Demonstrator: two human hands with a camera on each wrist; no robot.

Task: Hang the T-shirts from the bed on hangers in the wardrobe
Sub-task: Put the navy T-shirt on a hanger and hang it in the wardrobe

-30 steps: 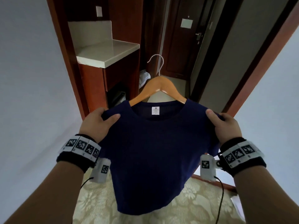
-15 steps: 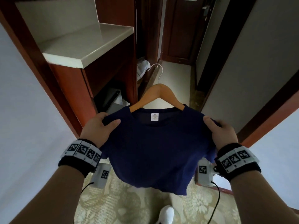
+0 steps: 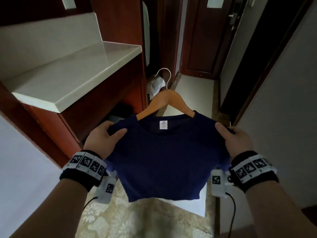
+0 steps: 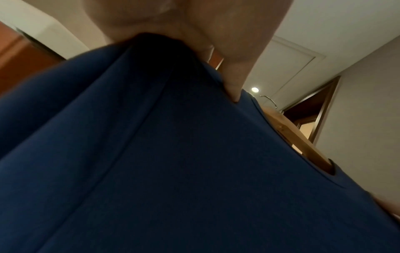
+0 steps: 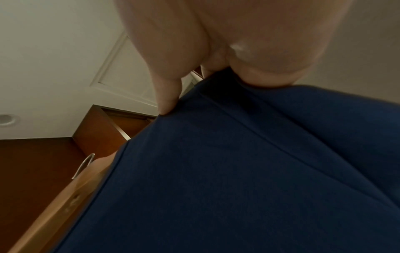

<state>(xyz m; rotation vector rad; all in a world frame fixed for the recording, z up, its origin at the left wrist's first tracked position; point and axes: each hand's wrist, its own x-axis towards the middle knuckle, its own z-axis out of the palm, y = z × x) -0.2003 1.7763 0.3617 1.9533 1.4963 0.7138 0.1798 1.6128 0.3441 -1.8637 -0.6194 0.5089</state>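
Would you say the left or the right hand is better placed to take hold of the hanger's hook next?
Left, narrowly. Both the left hand and right hand grip the navy T-shirt at the shoulders, but the wooden hanger has its metal hook offset toward the left hand's side.

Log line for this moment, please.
left hand: grips T-shirt shoulder | right hand: grips other shoulder | hanger: inside shirt | not yet hung

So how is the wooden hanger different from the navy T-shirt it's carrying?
The wooden hanger is pale, rigid wood with a bare metal hook; the navy T-shirt is dark, soft cloth that drapes. The hanger's ends are hidden inside the shirt. Left hand and right hand grip the shirt's shoulders.
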